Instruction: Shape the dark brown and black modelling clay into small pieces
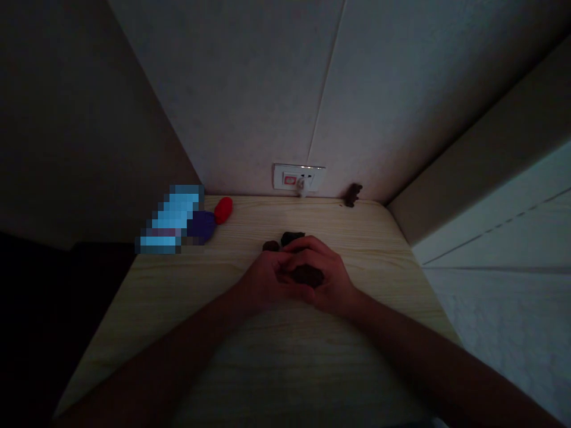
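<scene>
Both my hands meet over the middle of a light wooden table (250, 362). My left hand (261, 279) and my right hand (328, 279) are closed together around a dark brown lump (307, 275) that looks like modelling clay. Two smaller dark brown pieces lie just beyond my fingers, one (270, 245) to the left and one (292, 237) behind it. The light is dim and fine detail is hard to make out.
A red lump (223, 209) and a dark purple lump (201, 224) lie at the table's back left, beside a blurred blue object (172, 223). A small brown figure (353, 194) stands at the back right. A wall socket (298, 177) sits above the table's far edge.
</scene>
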Motion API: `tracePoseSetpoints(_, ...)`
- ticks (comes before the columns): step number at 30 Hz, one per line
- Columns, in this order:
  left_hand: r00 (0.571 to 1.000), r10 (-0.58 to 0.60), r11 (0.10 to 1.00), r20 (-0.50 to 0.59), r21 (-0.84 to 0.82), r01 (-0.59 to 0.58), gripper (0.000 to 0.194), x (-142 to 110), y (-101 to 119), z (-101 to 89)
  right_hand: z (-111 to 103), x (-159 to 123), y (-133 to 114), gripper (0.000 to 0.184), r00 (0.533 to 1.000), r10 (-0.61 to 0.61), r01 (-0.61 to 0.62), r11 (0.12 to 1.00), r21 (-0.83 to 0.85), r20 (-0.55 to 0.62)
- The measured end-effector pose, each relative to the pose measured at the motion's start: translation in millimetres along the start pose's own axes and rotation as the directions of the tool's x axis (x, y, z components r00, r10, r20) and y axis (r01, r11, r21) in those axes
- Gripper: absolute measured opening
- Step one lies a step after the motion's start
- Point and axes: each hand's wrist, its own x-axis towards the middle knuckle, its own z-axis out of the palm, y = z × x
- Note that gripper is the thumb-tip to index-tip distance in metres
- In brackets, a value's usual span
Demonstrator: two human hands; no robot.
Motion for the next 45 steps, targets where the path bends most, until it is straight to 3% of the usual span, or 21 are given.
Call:
tracePoseSetpoints(4,0.996,0.024,0.999,-0.080,-0.027,-0.027,0.031,2,-3,0.3,1,1,4,0.020,0.999,0.008,-0.009,0.999,-0.050,-0.034)
tracePoseSetpoints(10,0.999,0.002,0.996,0.044,-0.090,0.002,0.026,0,-2,-4.6,3,2,1,0.017,1.000,-0.005,0.005,1.000,-0.007,-0.017)
tracePoseSetpoints(14,0.999,0.012,0.996,0.047,-0.093,-0.007,0.031,-1,0,-3.8,4,0,2,0.019,1.000,0.012,-0.012,1.000,0.006,-0.006)
tracePoseSetpoints(17,0.999,0.033,0.999,-0.011,-0.012,-0.033,0.038,0,1,-1.9,5,-1,5,0.021,1.000,0.022,-0.022,1.000,0.003,0.022)
tracePoseSetpoints(22,0.993,0.091,0.985,-0.076,0.155,-0.078,0.034,1,4,-0.6,1,0,6,0.036,0.994,0.000,-0.004,0.999,0.035,0.109)
tracePoseSetpoints(32,0.990,0.138,0.928,0.013,0.348,-0.134,0.027,-6,6,-0.6,-6,-4,1,0.036,0.970,-0.025,0.009,0.998,0.069,0.244)
tracePoseSetpoints(35,0.990,0.139,0.945,0.017,0.298,-0.138,0.027,-5,4,-2.2,-4,-3,0,0.029,0.972,-0.010,-0.019,0.993,0.118,0.234)
tracePoseSetpoints(38,0.995,0.087,0.983,0.044,0.159,-0.093,0.031,-3,1,-4.6,-2,-3,-1,0.022,0.988,0.039,-0.060,0.988,0.145,0.148)
tracePoseSetpoints(45,1.000,0.002,0.995,-0.004,-0.104,-0.003,0.029,-2,-6,-5.7,-2,-2,-1,0.027,0.994,0.106,-0.106,0.984,0.140,0.008)
